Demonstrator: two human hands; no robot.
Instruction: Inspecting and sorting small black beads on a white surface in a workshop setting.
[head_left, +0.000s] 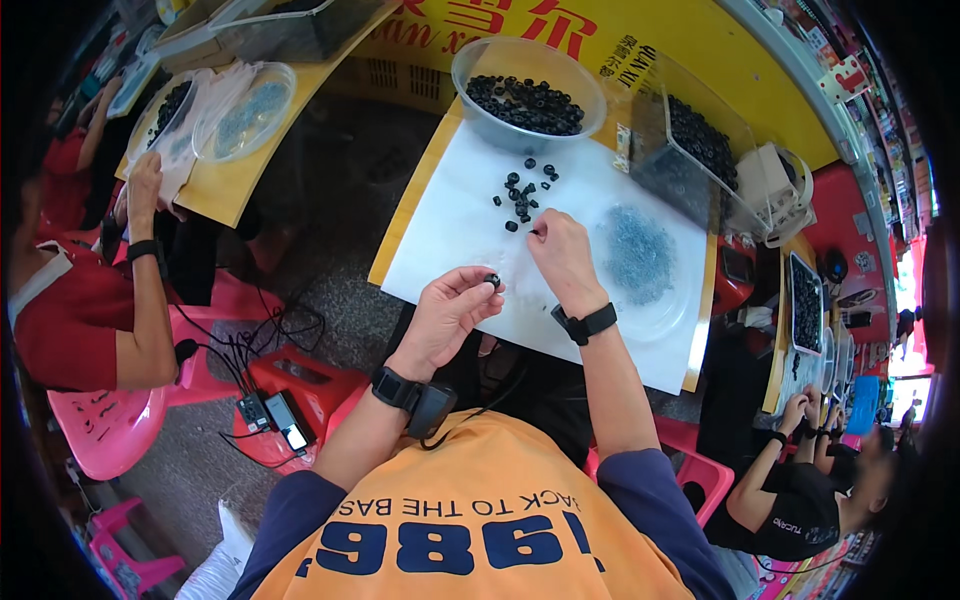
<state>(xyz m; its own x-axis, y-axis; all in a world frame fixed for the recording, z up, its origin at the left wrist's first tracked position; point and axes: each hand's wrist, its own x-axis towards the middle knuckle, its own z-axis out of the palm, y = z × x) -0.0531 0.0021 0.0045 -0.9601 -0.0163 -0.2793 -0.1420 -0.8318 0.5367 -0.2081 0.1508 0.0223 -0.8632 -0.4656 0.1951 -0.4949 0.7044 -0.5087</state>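
So the left hand [445, 312] has thumb and forefinger closed in a pinch on one small, round black piece [493, 281], which sits right at the fingertips, on the side facing the other hand. The right hand [568, 258] is just up and to the right of that pinch, fingers curled in with the tips pointing back toward the left hand. There's something dark at those tips, but it's tiny and half hidden, so honestly can't tell if they're gripping anything or how tight they are.

Just beyond the right fingertips there's a loose scatter of black parts [521, 208], some chunky and round, some smaller, all lying on a white sheet [445, 235] over the table [408, 226]. Right of the right hand is a spread of clear bluish bits [640, 250], near enough but well clear of the left pinch.

Further out, past the scatter, a clear round bowl [484, 122] holds a load more black pieces. Beyond the right hand, up and right, a clear bin [655, 168] has another heap of them. Way off to the left, a person in a red shirt [80, 325] sits at another table.
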